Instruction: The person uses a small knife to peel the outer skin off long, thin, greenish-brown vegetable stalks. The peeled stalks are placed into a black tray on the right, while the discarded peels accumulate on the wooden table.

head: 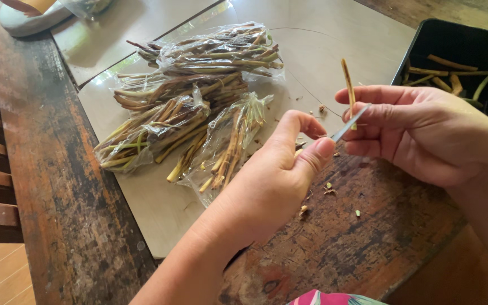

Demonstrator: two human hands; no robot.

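Centre-right of frame, my right hand (425, 135) pinches a thin stem (347, 85) upright plus a small blade (350, 122); my left hand (280, 175) grips the blade's lower end, bagged stems (199, 107) upper centre

Thin tan stem cutting (347, 79), upright, slightly tilted, pinched in right hand (419, 135) fingers, top sticking up above them. Narrow grey blade (350, 122) slants from left hand (280, 175) thumb tip up to the stem base.
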